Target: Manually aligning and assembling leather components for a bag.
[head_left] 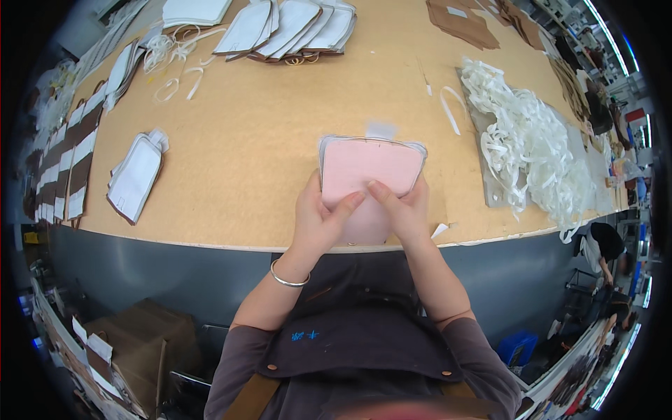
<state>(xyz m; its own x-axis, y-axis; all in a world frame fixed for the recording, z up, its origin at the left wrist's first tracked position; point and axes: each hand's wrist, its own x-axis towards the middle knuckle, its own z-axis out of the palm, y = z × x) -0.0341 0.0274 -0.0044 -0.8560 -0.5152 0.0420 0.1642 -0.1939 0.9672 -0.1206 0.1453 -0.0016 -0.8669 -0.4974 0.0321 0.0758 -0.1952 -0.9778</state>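
Near the front edge of the table I hold a pink, rounded-corner fabric panel [372,166] with pale, thin layers showing around its rim. It looks like a flat piece of sewn work; its exact kind I cannot tell. My left hand [318,218] grips its left side, thumb lying on the pink face. My right hand [407,212] grips the right side, its thumb also pressed on the face, close to the other. The fingers of both hands are hidden underneath. A whitish translucent tab [381,130] sticks out beyond the far edge. Between my wrists the panel's lower part looks paler pink.
A heap of white ribbon [535,143] lies on a grey sheet to the right. White-faced panels [290,26] are stacked at the far side, a smaller stack [136,178] at left. Brown pieces [462,22] lie far right, brown-and-white strips [78,161] along the table's left edge.
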